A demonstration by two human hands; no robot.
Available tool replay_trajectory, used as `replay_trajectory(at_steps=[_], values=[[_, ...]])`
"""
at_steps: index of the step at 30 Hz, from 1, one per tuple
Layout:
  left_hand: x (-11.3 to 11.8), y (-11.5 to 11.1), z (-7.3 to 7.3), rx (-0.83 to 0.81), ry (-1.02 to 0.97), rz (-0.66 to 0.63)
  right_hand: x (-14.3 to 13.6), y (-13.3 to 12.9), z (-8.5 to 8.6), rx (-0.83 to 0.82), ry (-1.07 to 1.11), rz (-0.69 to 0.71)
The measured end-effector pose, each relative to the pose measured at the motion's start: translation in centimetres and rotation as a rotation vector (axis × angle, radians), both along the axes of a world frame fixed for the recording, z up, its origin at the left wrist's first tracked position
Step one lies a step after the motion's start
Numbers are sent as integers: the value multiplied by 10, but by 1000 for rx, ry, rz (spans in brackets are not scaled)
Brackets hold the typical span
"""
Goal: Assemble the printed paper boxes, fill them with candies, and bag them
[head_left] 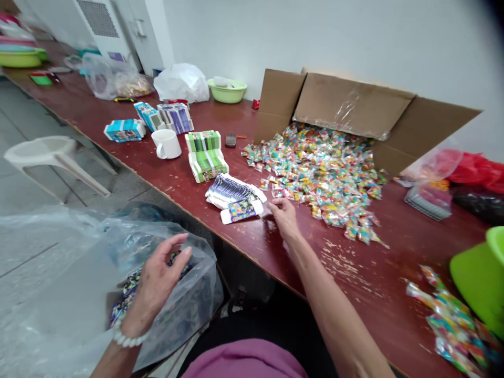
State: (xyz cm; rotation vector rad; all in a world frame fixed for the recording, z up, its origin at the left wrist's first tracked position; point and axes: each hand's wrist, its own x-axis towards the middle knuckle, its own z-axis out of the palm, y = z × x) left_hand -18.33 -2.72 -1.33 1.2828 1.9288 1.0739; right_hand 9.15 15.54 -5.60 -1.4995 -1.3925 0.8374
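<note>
My left hand is over a large clear plastic bag, its thumb apart from its fingers and nothing visible in it. Small dark purple packs lie inside the bag, partly hidden by this hand. On the red-brown table, my right hand has its fingertips pinched together at a whitish, see-through bit that I cannot make out. Just left of them lies a purple small carton with white end flaps. Behind it is a fanned row of flat purple cartons. Wrapped candies spread beyond the right hand.
A cardboard box lies open behind the candies. Green cartons, a white mug, blue cartons and a green basin stand farther left. More candies lie by a green tub. A white stool stands left.
</note>
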Motion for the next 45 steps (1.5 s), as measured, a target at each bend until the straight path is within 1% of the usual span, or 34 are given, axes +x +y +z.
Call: replay_trajectory(at_steps=[2, 4, 5, 7, 9, 10, 12, 13, 15, 17, 18, 20, 22, 24, 25, 26, 28, 30, 32, 33, 35, 38, 41, 43, 45], values=[[22, 9, 2, 37, -57, -73, 20, -17, 3, 14, 49, 28], [44, 23, 1, 122, -22, -136, 36, -34, 7, 33, 60, 36], [54, 32, -2, 182, 62, -154, 42, -41, 9, 43, 55, 42], [68, 51, -11, 263, 332, -199, 45, -51, 10, 51, 32, 74], [74, 68, -20, 239, 550, -259, 40, -58, 7, 44, 0, 118], [75, 76, -23, 206, 624, -286, 36, -59, 5, 40, -19, 137], [72, 87, -26, 132, 692, -321, 27, -62, -1, 37, -60, 163], [70, 91, -26, 96, 676, -335, 24, -63, -3, 41, -97, 169], [67, 96, -23, 26, 583, -363, 21, -64, -7, 56, -194, 171], [68, 96, -19, -28, 436, -395, 21, -65, -8, 68, -269, 175], [70, 95, -18, -42, 331, -407, 22, -66, -7, 63, -256, 186], [76, 88, -16, -48, 66, -411, 25, -68, -6, 21, -134, 227], [84, 78, -12, -56, -221, -375, 28, -72, -2, -31, -3, 266], [90, 67, -5, -108, -419, -369, 30, -78, 4, -70, 103, 301], [92, 61, 0, -157, -505, -401, 32, -83, 10, -85, 163, 324], [94, 57, 5, -218, -588, -460, 33, -87, 16, -102, 237, 353], [98, 49, 15, -364, -736, -632, 35, -97, 30, -139, 380, 436], [104, 44, 21, -474, -837, -787, 35, -106, 43, -184, 463, 527], [110, 39, 21, -526, -915, -866, 35, -113, 53, -241, 524, 586], [113, 37, 19, -524, -950, -873, 34, -117, 56, -266, 551, 594], [118, 34, 14, -478, -979, -843, 31, -124, 58, -273, 582, 567], [125, 30, 10, -354, -889, -780, 26, -135, 57, -218, 574, 498], [130, 28, 17, -246, -772, -767, 19, -147, 57, -240, 576, 484], [133, 27, 24, -210, -718, -770, 16, -153, 59, -253, 594, 474], [136, 26, 31, -194, -677, -761, 14, -156, 62, -224, 607, 450]])
